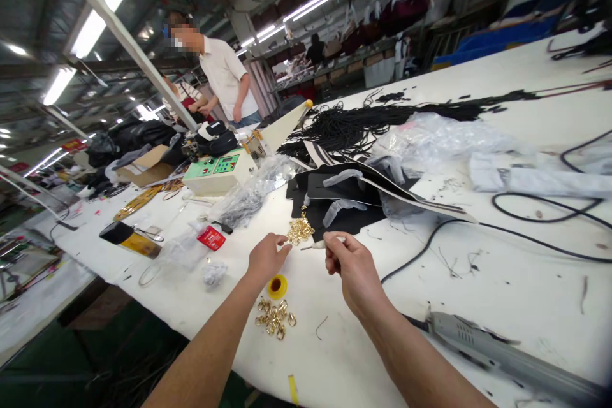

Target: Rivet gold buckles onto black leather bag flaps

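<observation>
My left hand point(266, 259) is at the near left edge of a pile of small gold metal fittings point(300, 230). Its thumb and forefinger are closed close together at the pile, and what is between them is too small to make out. Between the fingers of my right hand point(351, 261) is a small pale-handled tool point(319, 244) with a thin dark tip, pointing left just below the pile. Nearer me stands a round yellow dish point(277, 287) with a dark brown centre. Several larger gold links point(276, 317) lie below it.
A red bottle point(211, 238) and crumpled plastic lie left. Black sheets point(356, 197) with plastic-wrapped strips lie beyond the pile. A machine with green panels point(220, 169) stands back left. A grey corded power tool point(492, 344) lies right. A person in a light shirt point(224, 76) stands across.
</observation>
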Tool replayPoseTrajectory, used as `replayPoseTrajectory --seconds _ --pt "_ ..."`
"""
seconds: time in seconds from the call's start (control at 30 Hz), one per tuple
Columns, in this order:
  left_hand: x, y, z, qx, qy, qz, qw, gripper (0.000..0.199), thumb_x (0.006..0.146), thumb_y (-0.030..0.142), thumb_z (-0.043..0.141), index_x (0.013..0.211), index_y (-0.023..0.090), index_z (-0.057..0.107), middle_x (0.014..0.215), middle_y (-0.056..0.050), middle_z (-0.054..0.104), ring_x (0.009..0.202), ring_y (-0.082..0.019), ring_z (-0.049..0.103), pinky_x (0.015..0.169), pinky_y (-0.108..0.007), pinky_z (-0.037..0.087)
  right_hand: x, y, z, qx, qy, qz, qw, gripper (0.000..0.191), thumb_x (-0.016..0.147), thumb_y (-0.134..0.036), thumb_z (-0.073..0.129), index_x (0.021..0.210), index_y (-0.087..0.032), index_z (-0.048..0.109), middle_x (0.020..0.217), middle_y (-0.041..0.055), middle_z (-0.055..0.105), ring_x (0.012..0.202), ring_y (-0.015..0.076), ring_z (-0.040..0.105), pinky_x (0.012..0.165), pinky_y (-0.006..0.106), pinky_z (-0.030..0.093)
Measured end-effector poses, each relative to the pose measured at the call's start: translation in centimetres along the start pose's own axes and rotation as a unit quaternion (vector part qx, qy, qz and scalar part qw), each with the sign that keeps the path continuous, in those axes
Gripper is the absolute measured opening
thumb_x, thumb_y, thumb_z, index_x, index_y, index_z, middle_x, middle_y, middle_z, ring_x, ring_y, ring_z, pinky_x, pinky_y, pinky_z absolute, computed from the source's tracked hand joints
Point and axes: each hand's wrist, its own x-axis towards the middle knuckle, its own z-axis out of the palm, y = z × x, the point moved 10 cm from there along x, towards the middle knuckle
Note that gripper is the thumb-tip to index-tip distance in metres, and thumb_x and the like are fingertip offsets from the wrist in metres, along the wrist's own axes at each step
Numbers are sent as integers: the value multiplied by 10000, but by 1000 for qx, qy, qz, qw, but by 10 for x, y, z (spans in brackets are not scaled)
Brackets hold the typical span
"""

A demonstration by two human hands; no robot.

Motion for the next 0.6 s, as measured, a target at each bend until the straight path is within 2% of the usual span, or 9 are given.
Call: replayPoseTrajectory --seconds 0.13,0.4,0.6 --pt "21 2 19 26 -24 -3 999 188 913 388 674 968 260 801 1057 -57 773 960 -253 694 797 -329 457 0 0 0 16 -2 5 1000 327 792 -486 819 813 -195 672 642 -45 556 506 106 483 495 263 354" --pt "25 12 20 17 -15 9 1000 178 932 329 646 1000 274 800 1086 -70 770 990 -261 700 798 -322 441 3 3 -4 15 -7 3 1000 341 830 -516 787 823 -196 669 657 -37 556 515 110 494 495 257 356" --pt "35 6 22 -52 -2 0 999 83 862 231 691 877 226 772 981 -55 778 891 -228 691 809 -322 460 2 -4 -5 23 -2 5 1000 325 820 -489 800 832 -190 677 661 -39 551 514 105 487 494 251 360"
